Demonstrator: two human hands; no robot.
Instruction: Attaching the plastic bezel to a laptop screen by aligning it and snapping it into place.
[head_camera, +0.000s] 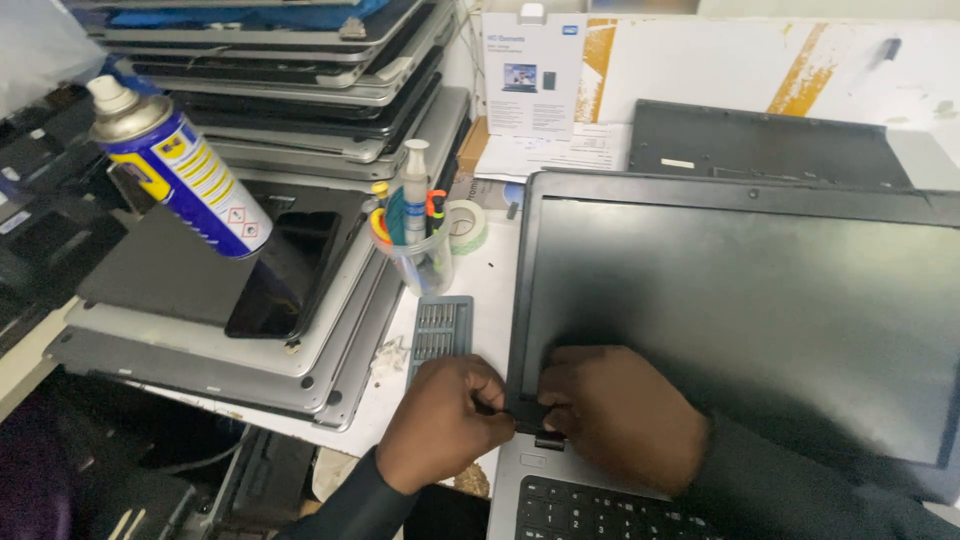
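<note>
Head view: a person's left hand (448, 418) and right hand (615, 410) meet at the lower left corner of an open black laptop (740, 300) on a white worktop (490, 290); the left hand's fingers pinch the corner of the screen frame just above the hinge (549, 439), while the right hand is curled over the same corner, what it grips hidden beneath the fingers; the dark screen stands tilted back and a strip of keyboard (590, 510) shows below. Just left of the hands lies a grey screwdriver bit case (440, 335); beyond it a clear cup of tools (415, 245) and a roll of tape (466, 226). A blue and yellow spray can (180, 170) leans on a stack of closed laptops (270, 230) filling the left side; a second pile rises behind. At the back stands a white box with a small product picture (532, 75), beside a white board streaked with orange (780, 65); another dark laptop (765, 145) lies behind the screen.
</note>
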